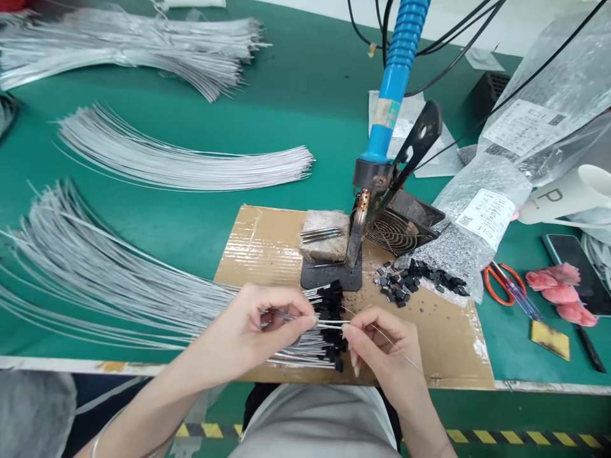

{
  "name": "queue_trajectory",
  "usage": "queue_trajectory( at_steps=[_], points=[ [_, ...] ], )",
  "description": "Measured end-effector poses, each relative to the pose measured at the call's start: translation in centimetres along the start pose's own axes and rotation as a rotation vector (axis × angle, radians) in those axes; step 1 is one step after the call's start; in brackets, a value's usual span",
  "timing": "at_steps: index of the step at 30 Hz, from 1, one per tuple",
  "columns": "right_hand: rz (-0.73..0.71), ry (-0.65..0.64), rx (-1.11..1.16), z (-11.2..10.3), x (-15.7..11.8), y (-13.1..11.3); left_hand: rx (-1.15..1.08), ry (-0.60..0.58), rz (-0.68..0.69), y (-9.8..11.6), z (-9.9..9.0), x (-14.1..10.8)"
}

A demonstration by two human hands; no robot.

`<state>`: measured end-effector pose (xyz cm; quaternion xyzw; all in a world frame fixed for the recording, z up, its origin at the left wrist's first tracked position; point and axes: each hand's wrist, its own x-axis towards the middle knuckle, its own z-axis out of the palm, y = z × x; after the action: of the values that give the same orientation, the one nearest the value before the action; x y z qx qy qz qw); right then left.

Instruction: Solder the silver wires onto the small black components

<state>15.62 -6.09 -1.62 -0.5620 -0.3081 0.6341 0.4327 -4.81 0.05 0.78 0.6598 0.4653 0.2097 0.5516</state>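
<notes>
My left hand (pixel 267 324) is closed in a pinch, thumb against fingers, on thin white wires (pixel 333 323). Those wires stretch across the short gap to my right hand (pixel 386 343), whose thumb and forefinger pinch their other end. A fine, thread-like silvery strand (pixel 398 351) also runs through the right fingers and trails to the right. Beneath both hands lies a large bundle of white wires (pixel 147 280), many tipped with small black connectors (pixel 334 299). The exact wire ends are hidden under my right fingertips.
A blue ribbed handle (pixel 398 70) stands clamped in a metal stand (pixel 354 245) on cardboard (pixel 258 245), beside a fan (pixel 398 229). Loose black pieces (pixel 398 283) spill near a plastic bag (pixel 470 235). Right are orange-handled scissors (pixel 503 283) and a phone (pixel 577 267). More wire bundles (pixel 191 165) lie left.
</notes>
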Motion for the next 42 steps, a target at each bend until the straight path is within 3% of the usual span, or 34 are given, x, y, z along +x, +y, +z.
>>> queue_trajectory(
  at_steps=[7,12,17,25,35,42],
  points=[
    [0.027,-0.08,0.044,-0.6,0.4,0.5,0.003,-0.054,-0.021,-0.5,-0.1,-0.3],
    [-0.118,-0.124,-0.003,-0.9,0.6,1.1,0.171,-0.06,0.014,-0.2,0.1,-0.5],
    [-0.263,-0.115,-0.138,-0.7,0.4,0.9,0.253,-0.055,0.055,0.3,1.6,-0.9],
    [-0.286,-0.042,-0.137,-0.4,0.5,1.7,0.084,-0.059,-0.023,0.3,2.9,-0.2],
    [-0.272,0.063,-0.012,-0.8,0.3,1.6,-0.147,0.088,-0.06,-0.2,3.4,0.3],
    [-0.303,0.107,-0.035,-0.6,0.3,1.3,-0.178,0.127,-0.061,-0.4,3.5,0.3]
  ],
)
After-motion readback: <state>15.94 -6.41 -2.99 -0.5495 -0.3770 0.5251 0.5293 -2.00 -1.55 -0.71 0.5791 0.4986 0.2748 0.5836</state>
